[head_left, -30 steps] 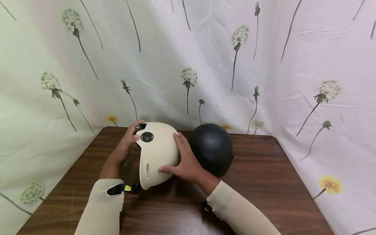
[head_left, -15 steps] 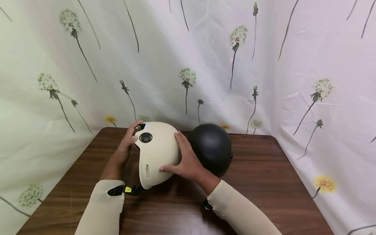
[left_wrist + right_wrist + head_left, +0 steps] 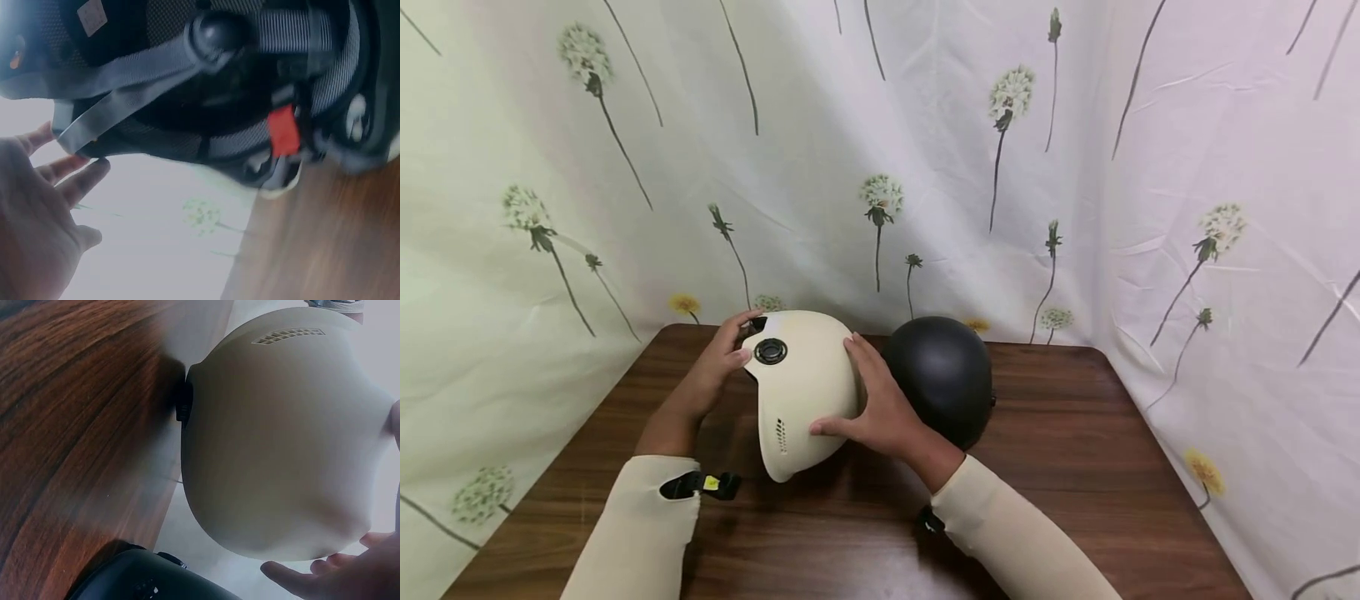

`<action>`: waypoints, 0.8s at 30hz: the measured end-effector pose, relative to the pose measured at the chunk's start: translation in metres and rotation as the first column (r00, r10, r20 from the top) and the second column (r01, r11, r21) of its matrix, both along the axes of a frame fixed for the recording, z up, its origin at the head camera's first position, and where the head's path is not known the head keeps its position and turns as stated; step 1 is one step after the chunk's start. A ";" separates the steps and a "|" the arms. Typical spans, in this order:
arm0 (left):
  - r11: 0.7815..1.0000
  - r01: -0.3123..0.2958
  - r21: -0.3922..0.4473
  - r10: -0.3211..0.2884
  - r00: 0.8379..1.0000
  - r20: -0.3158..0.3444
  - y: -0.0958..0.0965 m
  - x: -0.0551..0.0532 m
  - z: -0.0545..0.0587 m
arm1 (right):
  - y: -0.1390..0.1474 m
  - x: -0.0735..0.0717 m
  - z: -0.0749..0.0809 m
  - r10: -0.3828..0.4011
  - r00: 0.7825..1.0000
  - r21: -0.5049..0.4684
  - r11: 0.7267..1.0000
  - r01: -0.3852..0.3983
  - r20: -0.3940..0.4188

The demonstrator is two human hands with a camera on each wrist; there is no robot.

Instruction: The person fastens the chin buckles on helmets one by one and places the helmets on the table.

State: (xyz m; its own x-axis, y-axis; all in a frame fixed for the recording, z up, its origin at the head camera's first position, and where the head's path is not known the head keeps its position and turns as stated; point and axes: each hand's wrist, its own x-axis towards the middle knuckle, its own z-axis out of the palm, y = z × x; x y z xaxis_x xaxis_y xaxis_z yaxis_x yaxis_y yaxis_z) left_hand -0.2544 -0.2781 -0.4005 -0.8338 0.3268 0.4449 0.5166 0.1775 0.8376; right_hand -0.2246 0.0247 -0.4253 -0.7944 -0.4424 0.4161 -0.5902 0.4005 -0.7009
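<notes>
A cream half helmet is tilted on its side, with its dark inside facing left. My left hand pinches its edge beside a round black vent. In the left wrist view, fingertips sit at the lining's rim, near a grey chin strap and a red buckle tab. My right hand holds the rounded shell, thumb spread from the fingers. Seen from the right wrist, the smooth shell fills the middle, and that hand lies at its lower right.
A black helmet rests dome up on the brown wooden table, just right of the cream one. Behind and beside the table hangs a white curtain printed with dandelions. Both wrists carry black camera straps.
My left forearm has swung a little to the left, and its thumb has slid slightly outward at the helmet's edge. The right hand and both helmets stay almost where they were.
</notes>
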 end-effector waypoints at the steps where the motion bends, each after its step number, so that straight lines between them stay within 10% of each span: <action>1: 0.998 -0.006 -0.067 0.006 1.000 -0.006 -0.004 0.001 0.003 | 0.000 0.000 0.000 0.001 1.000 0.001 1.000 -0.001 0.004; 7: 0.913 -0.079 -0.400 0.059 0.996 -0.063 -0.018 0.007 0.026 | 0.001 -0.001 -0.001 -0.001 0.999 0.000 1.000 0.001 0.038; 13: 0.847 -0.097 -0.522 0.070 0.995 -0.070 -0.021 0.010 0.037 | 0.000 -0.002 -0.007 0.007 0.996 -0.031 1.000 -0.004 0.093; 24: 0.912 -0.125 -0.390 0.058 0.982 -0.177 -0.024 0.010 0.017 | -0.002 0.000 -0.008 0.011 0.999 -0.049 0.999 -0.009 0.043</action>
State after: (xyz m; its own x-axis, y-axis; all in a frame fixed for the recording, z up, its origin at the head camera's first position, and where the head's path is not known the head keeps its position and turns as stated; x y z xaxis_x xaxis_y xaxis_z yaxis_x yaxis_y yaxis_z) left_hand -0.2441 -0.3024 -0.3838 -0.7981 0.4298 0.4223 0.6017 0.5317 0.5960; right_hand -0.2250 0.0229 -0.4331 -0.8075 -0.4307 0.4030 -0.5631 0.3593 -0.7442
